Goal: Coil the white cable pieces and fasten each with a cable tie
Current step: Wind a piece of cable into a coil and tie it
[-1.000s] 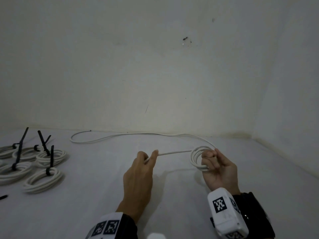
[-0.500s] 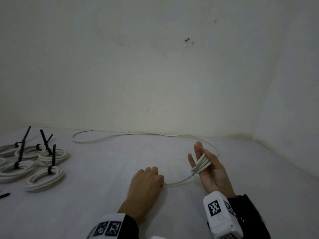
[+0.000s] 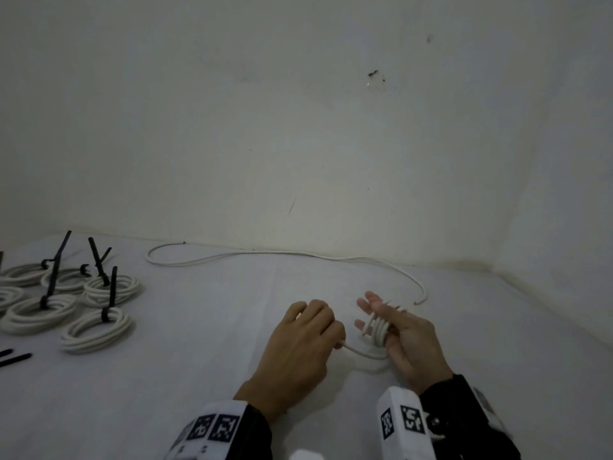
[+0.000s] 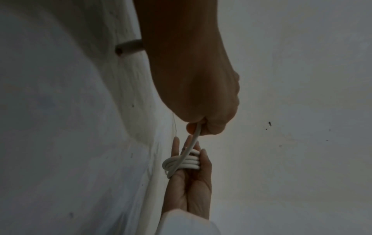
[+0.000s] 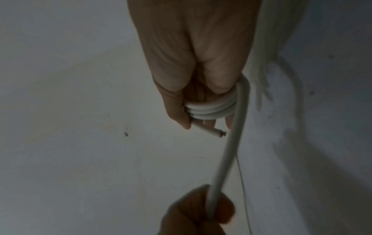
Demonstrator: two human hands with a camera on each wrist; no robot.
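Cable [image 3: 379,331] wrapped round straight right-hand [image 3: 410,343] fingers, thumb pinning it, left hand [image 3: 300,351] pinching loose strand just beside, tied coils [image 3: 97,329] way off left

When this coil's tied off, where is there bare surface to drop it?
Bare: the white surface between the tied coils and the left hand, and the strip right of the right hand toward the wall. Crowded: the far left, with coils and loose black ties. The slack cable loops along the back.
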